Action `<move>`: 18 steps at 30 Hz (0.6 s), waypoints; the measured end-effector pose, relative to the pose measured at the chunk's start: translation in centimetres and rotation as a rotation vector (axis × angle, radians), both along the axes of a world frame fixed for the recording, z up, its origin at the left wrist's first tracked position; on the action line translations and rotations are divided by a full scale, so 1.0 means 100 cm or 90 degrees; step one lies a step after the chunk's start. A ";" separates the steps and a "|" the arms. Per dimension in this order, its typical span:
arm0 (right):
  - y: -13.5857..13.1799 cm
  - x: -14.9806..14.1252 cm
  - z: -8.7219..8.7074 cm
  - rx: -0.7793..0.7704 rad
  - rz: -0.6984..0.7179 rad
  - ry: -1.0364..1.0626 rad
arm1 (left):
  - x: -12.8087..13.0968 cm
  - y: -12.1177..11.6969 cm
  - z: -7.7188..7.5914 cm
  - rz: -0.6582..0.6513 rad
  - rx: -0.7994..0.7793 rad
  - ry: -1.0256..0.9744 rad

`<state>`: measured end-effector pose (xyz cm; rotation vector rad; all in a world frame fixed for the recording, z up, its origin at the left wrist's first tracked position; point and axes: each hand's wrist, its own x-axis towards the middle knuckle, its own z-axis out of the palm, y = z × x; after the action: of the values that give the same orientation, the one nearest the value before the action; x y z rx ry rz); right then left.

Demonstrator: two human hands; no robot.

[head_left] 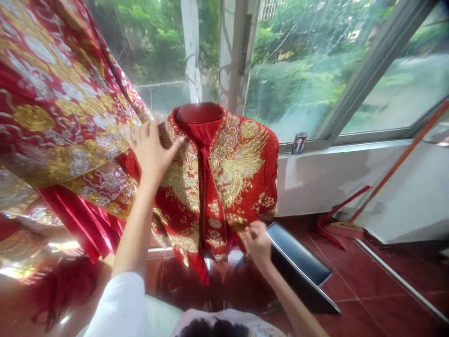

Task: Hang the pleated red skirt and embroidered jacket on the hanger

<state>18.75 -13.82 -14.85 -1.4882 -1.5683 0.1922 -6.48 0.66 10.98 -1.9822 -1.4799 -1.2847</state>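
Observation:
A red jacket (242, 168) with gold embroidery hangs upright in front of the window, its front parted down the middle. A hanger hook (196, 79) shows above its collar. My left hand (152, 147) is at the jacket's left shoulder with thumb and fingers spread, the fingertips close to a larger red, gold and silver garment (70, 107). Whether those fingertips touch the larger garment, I cannot tell. Low on the jacket's right side, my right hand (257, 241) is closed, gripping the cloth near the hem. Red ties hang from the collar.
Sliding windows (298, 70) stand behind, with a small card-like item (299, 143) on the sill. A dark flat panel (298, 252) rests on the red tiled floor (368, 276). To the right, a red long-handled dustpan (343, 229) stands by the wall.

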 end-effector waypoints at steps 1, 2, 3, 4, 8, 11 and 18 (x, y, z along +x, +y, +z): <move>0.005 0.011 0.023 0.053 -0.078 0.028 | -0.005 -0.004 -0.006 0.022 0.012 -0.002; 0.013 0.021 0.049 0.112 -0.145 0.037 | -0.009 -0.006 -0.012 0.043 0.017 -0.001; 0.022 0.028 0.076 0.201 -0.204 0.010 | -0.013 -0.007 -0.016 0.061 0.015 0.003; 0.033 0.033 0.103 0.259 -0.248 -0.040 | -0.017 -0.006 -0.019 0.075 0.010 0.008; 0.090 0.044 0.180 0.247 -0.229 -0.154 | -0.029 0.002 -0.013 0.078 -0.006 0.010; 0.122 0.052 0.195 0.251 -0.173 -0.108 | -0.046 0.011 0.004 0.026 -0.038 -0.005; 0.156 0.089 0.208 0.274 -0.081 0.149 | -0.090 0.045 0.021 -0.257 -0.307 -0.139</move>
<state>27.63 1.79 5.95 -1.1748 -1.2286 -0.0438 -15.45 5.12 13.09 -2.6316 -1.6704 -1.4404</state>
